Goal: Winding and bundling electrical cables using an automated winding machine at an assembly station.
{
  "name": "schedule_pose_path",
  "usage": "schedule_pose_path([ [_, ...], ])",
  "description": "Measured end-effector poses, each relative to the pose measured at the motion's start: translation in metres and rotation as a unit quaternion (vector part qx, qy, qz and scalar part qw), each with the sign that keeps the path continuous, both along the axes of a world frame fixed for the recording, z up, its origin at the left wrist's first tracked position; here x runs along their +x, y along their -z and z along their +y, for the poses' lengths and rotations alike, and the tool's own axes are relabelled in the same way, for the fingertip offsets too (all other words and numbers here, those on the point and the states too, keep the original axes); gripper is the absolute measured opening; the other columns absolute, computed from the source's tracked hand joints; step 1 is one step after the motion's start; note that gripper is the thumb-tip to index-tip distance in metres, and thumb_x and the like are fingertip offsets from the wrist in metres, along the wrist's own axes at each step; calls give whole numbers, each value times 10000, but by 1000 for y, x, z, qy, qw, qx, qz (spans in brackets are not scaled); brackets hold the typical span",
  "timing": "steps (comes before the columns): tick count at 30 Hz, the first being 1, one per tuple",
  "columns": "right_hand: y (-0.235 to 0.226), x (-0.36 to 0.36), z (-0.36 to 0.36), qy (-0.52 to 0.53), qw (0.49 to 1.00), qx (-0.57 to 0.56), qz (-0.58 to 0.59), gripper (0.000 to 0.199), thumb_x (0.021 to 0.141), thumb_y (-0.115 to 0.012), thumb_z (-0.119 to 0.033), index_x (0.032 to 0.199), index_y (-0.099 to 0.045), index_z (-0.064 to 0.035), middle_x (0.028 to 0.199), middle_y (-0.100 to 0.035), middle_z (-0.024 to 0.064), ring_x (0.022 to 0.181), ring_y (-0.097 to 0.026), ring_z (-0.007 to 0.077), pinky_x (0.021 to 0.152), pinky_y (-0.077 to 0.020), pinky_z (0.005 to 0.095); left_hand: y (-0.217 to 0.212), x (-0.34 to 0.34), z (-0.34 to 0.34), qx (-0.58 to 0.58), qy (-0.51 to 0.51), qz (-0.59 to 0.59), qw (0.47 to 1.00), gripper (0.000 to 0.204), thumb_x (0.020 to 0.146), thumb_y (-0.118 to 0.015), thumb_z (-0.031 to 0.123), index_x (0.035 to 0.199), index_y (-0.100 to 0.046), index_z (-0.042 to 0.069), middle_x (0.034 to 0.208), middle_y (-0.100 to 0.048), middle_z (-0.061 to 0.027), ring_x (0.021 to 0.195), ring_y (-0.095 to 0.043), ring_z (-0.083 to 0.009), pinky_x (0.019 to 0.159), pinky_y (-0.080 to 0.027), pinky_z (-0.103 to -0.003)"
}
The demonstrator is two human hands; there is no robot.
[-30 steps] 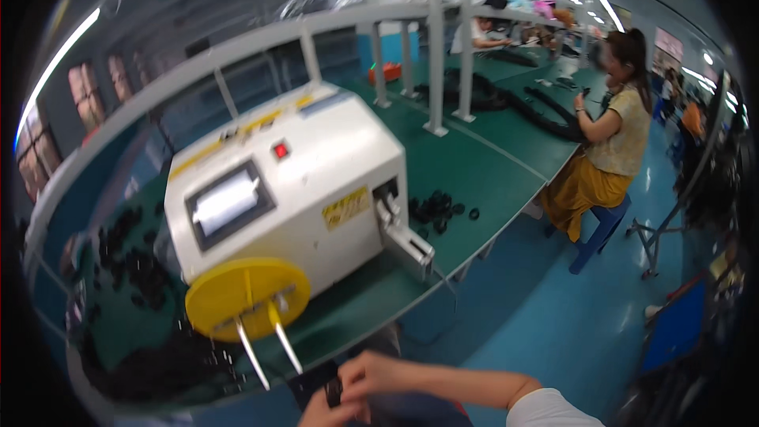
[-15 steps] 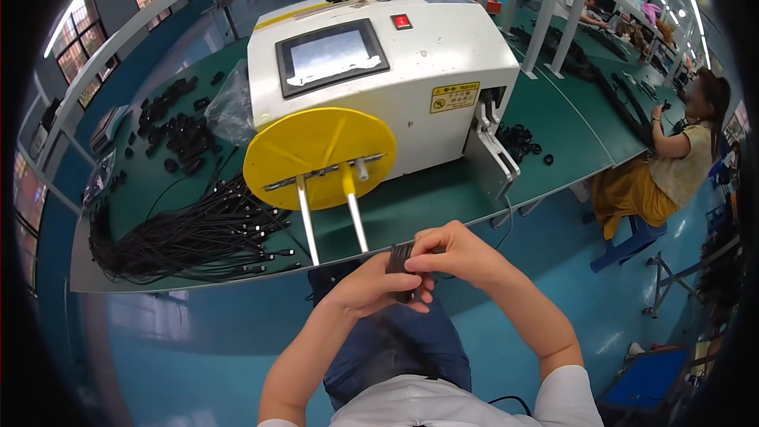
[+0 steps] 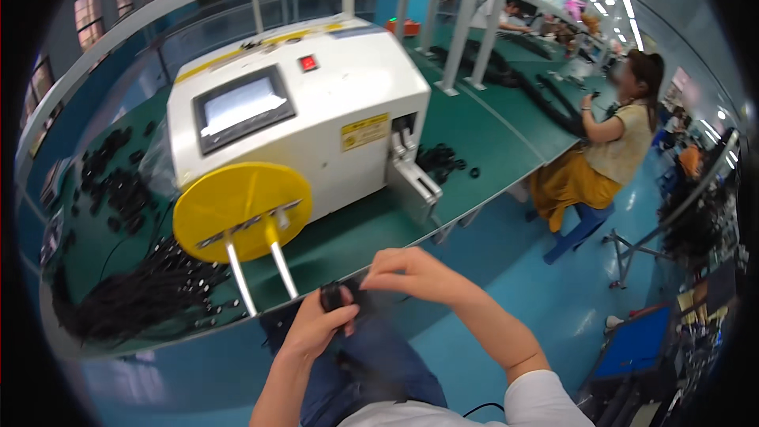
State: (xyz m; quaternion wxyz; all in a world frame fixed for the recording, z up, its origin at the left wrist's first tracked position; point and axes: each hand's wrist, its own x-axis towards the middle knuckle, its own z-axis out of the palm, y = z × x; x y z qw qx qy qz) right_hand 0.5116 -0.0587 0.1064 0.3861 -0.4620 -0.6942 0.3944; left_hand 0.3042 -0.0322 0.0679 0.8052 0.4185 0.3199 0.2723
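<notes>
My left hand (image 3: 316,323) is closed around a small coil of black cable (image 3: 330,296), held in front of the table edge above my lap. The thumb presses across the coil. Just right of it, my right hand (image 3: 407,275) has its fingers pinched together, apart from the coil. Whatever lies between those fingertips is too small and blurred to make out. Beyond my hands stands a white winding machine (image 3: 324,162) with a yellow disc (image 3: 237,199) and two pale rods pointing toward me.
A heap of black cables (image 3: 134,296) with light connector ends lies on the green table (image 3: 348,249), left of the disc. Small black coils (image 3: 115,178) are strewn behind it, and more coils (image 3: 443,160) sit right of the machine. A seated co-worker (image 3: 617,142) works farther right.
My right hand has come away from the coil, to the right; before, both hands were together on it. The whole view has swung right, so the machine appears farther left.
</notes>
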Motion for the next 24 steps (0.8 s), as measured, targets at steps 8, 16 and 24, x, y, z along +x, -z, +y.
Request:
schedule_pose_path([
  [8, 82, 227, 32, 497, 839, 141, -172, 141, 737, -636, -18, 853, -700, -66, 798, -614, 67, 706, -603, 168, 621, -470, 279, 12, 2, -7, 56, -8, 63, 996, 212, 702, -637, -42, 849, -491, 5, 678, -507, -61, 541, -555, -173, 484, -457, -302],
  [16, 107, 250, 115, 493, 759, 222, -364, 123, 684, -693, -63, 801, -699, -101, 811, -594, 105, 803, -580, 281, 690, -479, 390, 20, 5, -7, 61, -32, 122, 990, 246, 672, -657, -60, 863, -514, 1, 713, -537, -68, 579, -577, -179, 542, -479, -303],
  [24, 117, 281, 143, 494, 754, 161, -403, 122, 669, -703, -130, 789, -694, -106, 777, -616, 97, 780, -575, 287, 690, -481, 393, 23, 12, 0, 120, 7, 142, 983, 224, 745, -657, 21, 935, -538, 9, 674, -537, -45, 536, -529, -137, 511, -435, -263],
])
